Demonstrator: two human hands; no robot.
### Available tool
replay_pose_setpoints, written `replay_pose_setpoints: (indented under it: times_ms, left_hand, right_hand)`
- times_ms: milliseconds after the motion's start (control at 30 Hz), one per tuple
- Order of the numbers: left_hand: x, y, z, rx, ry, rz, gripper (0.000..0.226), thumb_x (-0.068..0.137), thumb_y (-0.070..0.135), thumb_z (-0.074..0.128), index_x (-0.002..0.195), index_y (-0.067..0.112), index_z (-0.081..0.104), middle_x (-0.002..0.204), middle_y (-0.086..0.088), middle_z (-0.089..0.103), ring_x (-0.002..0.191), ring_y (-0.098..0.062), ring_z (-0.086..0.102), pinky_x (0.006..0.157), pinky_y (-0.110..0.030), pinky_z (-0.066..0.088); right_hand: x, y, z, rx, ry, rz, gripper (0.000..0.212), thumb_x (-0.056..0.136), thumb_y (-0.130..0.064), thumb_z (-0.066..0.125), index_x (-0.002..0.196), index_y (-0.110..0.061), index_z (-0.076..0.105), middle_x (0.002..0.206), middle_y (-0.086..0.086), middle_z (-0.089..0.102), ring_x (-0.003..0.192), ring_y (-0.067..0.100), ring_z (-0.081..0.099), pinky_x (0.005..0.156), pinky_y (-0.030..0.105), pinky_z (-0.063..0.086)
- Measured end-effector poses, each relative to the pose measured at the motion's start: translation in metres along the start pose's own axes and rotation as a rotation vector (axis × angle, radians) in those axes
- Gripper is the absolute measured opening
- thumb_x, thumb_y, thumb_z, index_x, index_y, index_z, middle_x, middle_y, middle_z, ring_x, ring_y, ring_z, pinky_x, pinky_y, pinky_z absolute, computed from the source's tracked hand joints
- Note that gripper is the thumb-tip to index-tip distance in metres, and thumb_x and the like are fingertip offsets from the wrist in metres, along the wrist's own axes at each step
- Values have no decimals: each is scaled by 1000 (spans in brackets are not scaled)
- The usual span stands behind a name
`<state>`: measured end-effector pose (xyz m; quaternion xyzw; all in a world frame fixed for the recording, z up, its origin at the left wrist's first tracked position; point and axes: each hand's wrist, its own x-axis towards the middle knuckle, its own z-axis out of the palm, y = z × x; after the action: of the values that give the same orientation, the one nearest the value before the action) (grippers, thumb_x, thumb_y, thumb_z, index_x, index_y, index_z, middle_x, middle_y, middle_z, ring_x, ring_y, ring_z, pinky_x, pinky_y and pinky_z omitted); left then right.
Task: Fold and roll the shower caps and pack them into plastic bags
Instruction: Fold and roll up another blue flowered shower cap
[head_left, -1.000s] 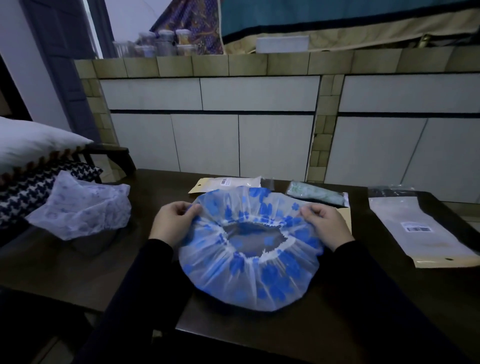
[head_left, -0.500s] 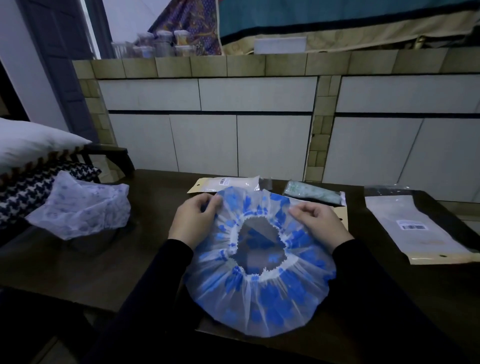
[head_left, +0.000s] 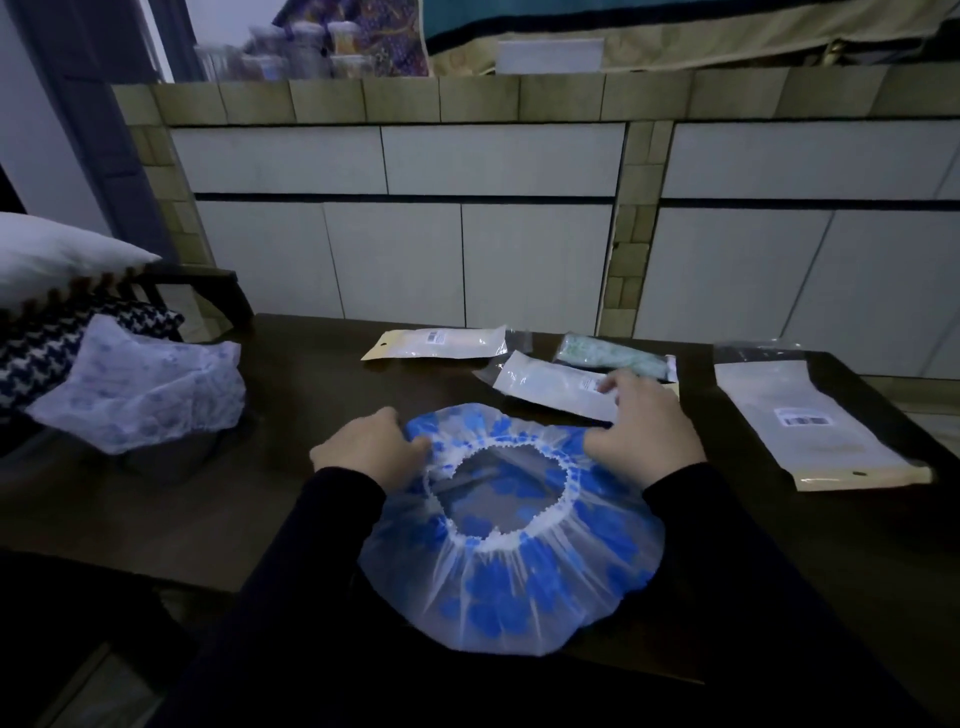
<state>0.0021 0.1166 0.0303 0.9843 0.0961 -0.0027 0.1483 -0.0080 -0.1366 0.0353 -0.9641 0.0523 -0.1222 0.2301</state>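
A clear shower cap with blue flowers (head_left: 511, 582) lies opening-up on the dark table (head_left: 311, 384), its near edge hanging over the table's front. My left hand (head_left: 366, 449) grips the cap's far left rim. My right hand (head_left: 641, 436) holds the far right rim, fingers curled over it. Just beyond lie plastic bags: one flat bag (head_left: 550, 382) under my right fingertips, another (head_left: 439, 343) further back, and a bag with a rolled green cap (head_left: 615, 356) inside.
A pale crumpled shower cap (head_left: 150, 392) sits at the table's left end, beside stacked pillows (head_left: 47, 306). A larger flat bag (head_left: 810, 431) lies at the right. A tiled counter wall (head_left: 467, 218) stands behind the table.
The cap has been lowered from a tilted, held-up position and spread flat on the table. Both hands moved apart along the far rim. The flat bag behind it is now uncovered.
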Motion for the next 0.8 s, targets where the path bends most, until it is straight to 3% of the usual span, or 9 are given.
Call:
replay_pose_setpoints:
  times_ms: [100,233,300,400,500,600,667,733,800]
  left_hand:
    - [1,1,5,-118,-52,87,40,86,34,65,123,22,58,123,-1,62,110,-20,57,94,-30,44]
    - [4,-3,-2,-394,35,393,31,88,13,65,114,30,60,98,6,60,89,-11,55,80,-19,41]
    - [5,-7,-10,-601,74,550,26,91,9,62,103,32,61,93,9,62,82,-4,58,76,-15,43]
    - [10,-7,-18,-743,154,662,23,91,9,63,105,27,66,86,14,62,75,3,58,73,-12,43]
    - [19,-8,-14,-736,117,438,25,89,34,65,110,22,65,88,6,66,74,-9,60,69,-22,46]
    - [16,-12,0,-838,-138,89,48,85,56,59,107,14,64,87,0,71,66,-14,61,61,-26,46]
    - [8,-11,8,-920,-202,34,45,84,51,64,107,12,65,85,0,72,61,-12,60,52,-18,44]
    - [4,-8,11,-886,-191,74,37,81,43,71,104,15,68,89,2,71,65,-8,59,48,-13,42]
    - [3,-5,12,-828,-273,55,36,77,45,74,101,18,70,93,1,72,66,-9,60,50,-16,41]
  right_hand:
    - [6,-16,7,70,-101,-220,41,87,-20,55,126,-30,50,122,-3,52,115,15,48,99,32,42]
    - [14,-22,14,115,-295,-227,31,96,-29,50,125,-22,57,126,1,58,112,15,54,93,25,39]
    - [13,-18,12,224,-328,-202,32,94,-40,54,118,-19,61,115,-1,62,108,15,56,95,28,41]
    - [18,-7,15,400,-329,-127,40,87,-49,60,101,-12,65,96,2,65,94,19,60,83,30,43]
    - [22,7,18,498,-138,-81,41,84,-50,64,96,-11,58,90,2,60,85,17,57,76,30,43]
    - [22,19,14,682,0,-27,38,88,-47,60,90,-9,59,81,5,60,76,17,55,77,36,43]
    - [22,25,12,766,-6,4,31,92,-43,55,83,-13,59,75,3,61,70,16,55,75,37,43]
    - [24,29,14,816,5,39,32,96,-40,52,87,-11,60,85,14,66,78,24,60,81,42,48]
    - [24,32,15,868,63,98,29,97,-40,50,89,-14,61,92,13,67,86,24,61,84,41,49]
